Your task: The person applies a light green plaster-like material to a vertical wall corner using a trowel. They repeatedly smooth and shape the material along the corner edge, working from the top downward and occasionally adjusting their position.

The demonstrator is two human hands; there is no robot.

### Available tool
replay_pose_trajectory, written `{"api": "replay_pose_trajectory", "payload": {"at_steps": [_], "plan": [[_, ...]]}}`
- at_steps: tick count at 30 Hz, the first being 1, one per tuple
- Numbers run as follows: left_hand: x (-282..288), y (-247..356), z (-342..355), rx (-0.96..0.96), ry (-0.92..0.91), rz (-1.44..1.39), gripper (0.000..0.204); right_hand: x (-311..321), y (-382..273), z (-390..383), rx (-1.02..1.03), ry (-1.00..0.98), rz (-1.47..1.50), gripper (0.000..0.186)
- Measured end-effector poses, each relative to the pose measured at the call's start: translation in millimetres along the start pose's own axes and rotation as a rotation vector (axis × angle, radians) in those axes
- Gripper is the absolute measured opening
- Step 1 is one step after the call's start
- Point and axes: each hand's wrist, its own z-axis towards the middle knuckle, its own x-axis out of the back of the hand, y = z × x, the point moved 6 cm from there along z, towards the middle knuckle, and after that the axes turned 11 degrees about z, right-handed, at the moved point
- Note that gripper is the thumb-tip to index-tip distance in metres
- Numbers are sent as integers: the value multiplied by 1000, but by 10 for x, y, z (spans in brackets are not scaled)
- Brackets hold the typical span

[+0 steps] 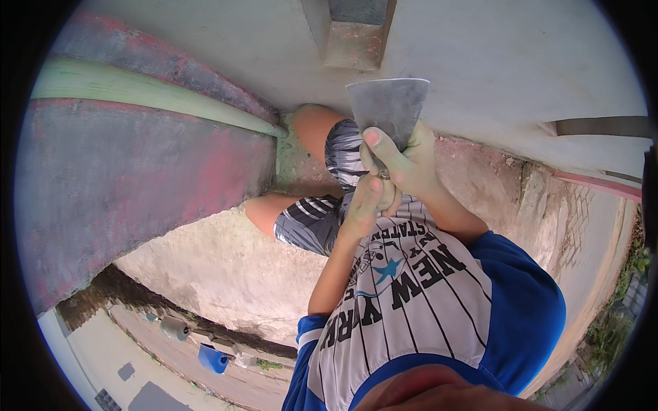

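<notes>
A wide putty knife is held up in front of my body, its flared metal blade pointing away from me and towards the wall. My right hand grips the lower part of the blade, with the thumb lying flat along its face. Just below, my left hand is closed around the handle, which is mostly hidden by the fingers. A metal ring shows between the two hands. Pale dust or residue coats the fingers.
A grey wall with a square recess stands ahead. Left is a rough grey-pink block with a pale green strip along it. A slot opens at right. My bent knees are close to the wall; a blue container lies farther off.
</notes>
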Motion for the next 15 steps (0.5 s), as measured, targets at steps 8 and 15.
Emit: {"api": "replay_pose_trajectory", "payload": {"at_steps": [8, 15], "plan": [[25, 254, -246, 45, 90, 240, 68, 151, -379, 86, 158, 91, 10, 22], [11, 262, -432, 143, 87, 192, 72, 236, -387, 132, 31, -30, -171, 32]]}}
